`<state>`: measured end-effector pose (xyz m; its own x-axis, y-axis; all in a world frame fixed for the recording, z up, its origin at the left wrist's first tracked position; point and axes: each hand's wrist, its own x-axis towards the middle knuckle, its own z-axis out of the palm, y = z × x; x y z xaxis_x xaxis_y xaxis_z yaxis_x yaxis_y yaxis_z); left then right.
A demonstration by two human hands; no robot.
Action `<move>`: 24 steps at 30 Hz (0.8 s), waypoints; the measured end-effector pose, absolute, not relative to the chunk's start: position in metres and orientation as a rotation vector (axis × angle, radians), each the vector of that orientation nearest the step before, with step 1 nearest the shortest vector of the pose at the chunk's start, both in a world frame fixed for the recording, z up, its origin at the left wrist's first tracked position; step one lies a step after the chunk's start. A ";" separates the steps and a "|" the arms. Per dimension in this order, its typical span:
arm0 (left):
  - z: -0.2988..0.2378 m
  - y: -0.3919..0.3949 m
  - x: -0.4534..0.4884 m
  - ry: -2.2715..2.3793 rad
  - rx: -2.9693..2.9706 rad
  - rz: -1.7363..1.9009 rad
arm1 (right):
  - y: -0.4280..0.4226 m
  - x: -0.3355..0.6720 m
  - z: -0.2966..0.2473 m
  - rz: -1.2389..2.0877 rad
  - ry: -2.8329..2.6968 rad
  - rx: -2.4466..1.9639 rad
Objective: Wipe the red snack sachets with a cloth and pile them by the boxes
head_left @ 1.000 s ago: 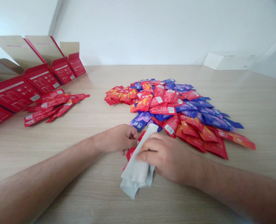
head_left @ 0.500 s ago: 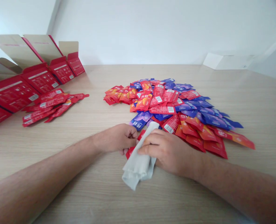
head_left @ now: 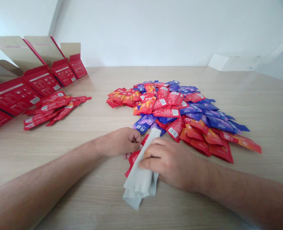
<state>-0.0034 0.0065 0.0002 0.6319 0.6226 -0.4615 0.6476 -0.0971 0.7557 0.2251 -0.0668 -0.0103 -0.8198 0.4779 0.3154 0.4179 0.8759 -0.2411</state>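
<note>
left hand (head_left: 118, 142) curled at a red packet (head_left: 133, 158), pinch unclear, right hand (head_left: 172, 164) pressed on a pale cloth (head_left: 140, 182), big packet pile (head_left: 177, 111) still left

left hand (head_left: 118, 142): at red sachet (head_left: 133, 158) | right hand (head_left: 171, 164): on grey cloth (head_left: 140, 175)

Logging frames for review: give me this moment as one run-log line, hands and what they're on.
item: folded grey cloth | left hand: at its edge | right hand: on top | beneath: red sachet | beyond: sachet pile

pale grey cloth (head_left: 138, 180), red and blue sachets (head_left: 170, 111)
</note>
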 end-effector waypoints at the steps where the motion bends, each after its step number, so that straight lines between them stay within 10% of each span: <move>1: 0.000 0.007 -0.003 1.028 1.783 -0.022 | -0.067 0.225 -0.010 0.233 -2.695 -0.625; 24: 0.000 0.006 -0.003 1.019 1.777 -0.026 | -0.066 0.226 -0.010 0.255 -2.674 -0.693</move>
<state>-0.0034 0.0056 0.0001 0.6383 0.6189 -0.4578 0.6415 -0.0990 0.7607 0.2265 -0.0661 -0.0100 -0.8125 0.4987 0.3019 0.4327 0.8629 -0.2610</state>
